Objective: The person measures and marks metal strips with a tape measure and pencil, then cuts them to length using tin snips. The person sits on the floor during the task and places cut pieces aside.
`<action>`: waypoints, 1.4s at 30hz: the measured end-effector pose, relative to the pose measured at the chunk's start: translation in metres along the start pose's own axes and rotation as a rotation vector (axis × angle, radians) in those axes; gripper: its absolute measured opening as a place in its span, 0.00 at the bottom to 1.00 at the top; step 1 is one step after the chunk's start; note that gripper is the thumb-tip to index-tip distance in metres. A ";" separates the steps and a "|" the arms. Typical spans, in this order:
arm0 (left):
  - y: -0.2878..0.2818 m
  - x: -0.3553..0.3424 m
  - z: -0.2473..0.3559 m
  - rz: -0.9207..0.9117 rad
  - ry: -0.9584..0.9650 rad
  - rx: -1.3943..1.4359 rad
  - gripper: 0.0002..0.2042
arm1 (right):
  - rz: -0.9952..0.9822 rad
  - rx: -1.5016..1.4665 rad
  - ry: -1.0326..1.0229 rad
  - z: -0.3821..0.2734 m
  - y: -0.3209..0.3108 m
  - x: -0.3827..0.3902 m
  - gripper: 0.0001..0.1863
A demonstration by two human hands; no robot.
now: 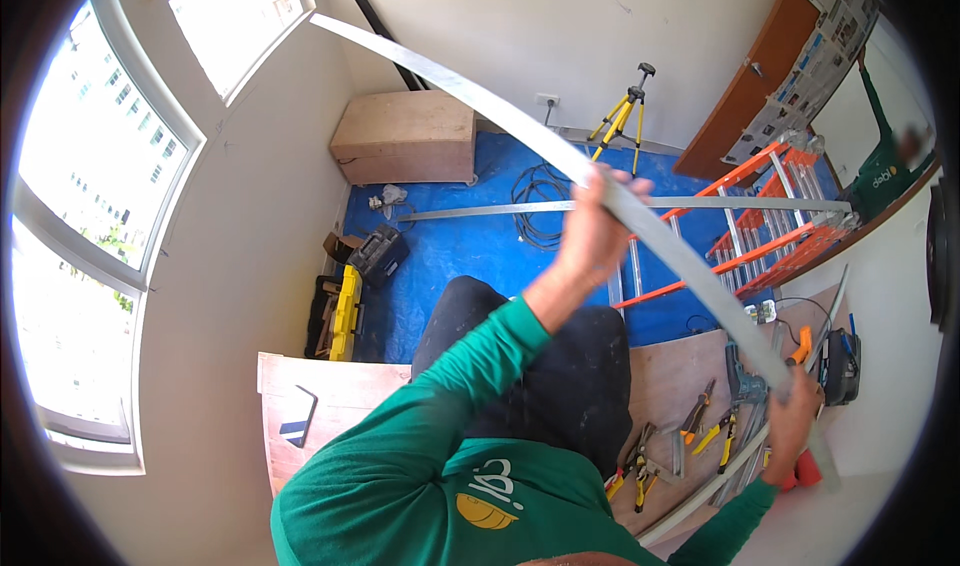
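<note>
I hold a long grey metal strip (480,96) that runs from the upper left, near the window, down to the lower right. My left hand (592,228) is raised and grips the strip near its middle. My right hand (793,418) grips its lower end, low at the right above a wooden board (665,376). My sleeves are green and my dark trousers show below.
Pliers and snips (712,428) lie on the board with more metal strips. An orange ladder (770,228) lies on the blue floor sheet (470,251), by a long metal rail (500,210), a cable coil, a wooden box (408,136), a yellow tripod (625,114) and tool cases (345,311). Another person in green stands at the doorway (885,161).
</note>
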State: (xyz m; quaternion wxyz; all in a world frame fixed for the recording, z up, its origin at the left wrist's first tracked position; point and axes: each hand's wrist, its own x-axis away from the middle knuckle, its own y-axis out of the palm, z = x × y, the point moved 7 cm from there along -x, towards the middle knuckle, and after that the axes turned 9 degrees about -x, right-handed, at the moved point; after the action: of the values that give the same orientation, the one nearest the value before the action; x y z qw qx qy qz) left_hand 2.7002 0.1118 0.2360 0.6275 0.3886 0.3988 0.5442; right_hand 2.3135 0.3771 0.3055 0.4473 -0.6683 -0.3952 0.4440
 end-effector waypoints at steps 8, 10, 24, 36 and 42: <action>0.127 0.129 -0.060 -0.818 -0.290 -0.317 0.42 | 0.359 0.148 -0.169 -0.032 -0.091 -0.004 0.27; 0.130 0.142 -0.056 -0.937 -0.167 -0.375 0.45 | 0.366 0.088 -0.063 -0.017 -0.093 -0.006 0.22; 0.117 0.146 0.026 -0.759 0.066 -0.602 0.44 | 0.010 -0.262 -0.188 0.213 -0.017 -0.111 0.21; 0.239 0.144 0.089 -1.243 0.755 -0.440 0.26 | -0.277 -0.624 -0.405 0.017 -0.045 -0.210 0.09; 0.286 0.100 0.113 -1.290 0.677 -0.540 0.22 | -0.336 -0.406 -0.431 -0.043 -0.066 -0.259 0.09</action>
State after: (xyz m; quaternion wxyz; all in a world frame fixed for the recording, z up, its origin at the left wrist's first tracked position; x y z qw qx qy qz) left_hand 2.7065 0.2356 0.5350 0.7370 -0.2742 0.5698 0.2388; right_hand 2.2697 0.1461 0.4390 0.2785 -0.5601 -0.6655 0.4073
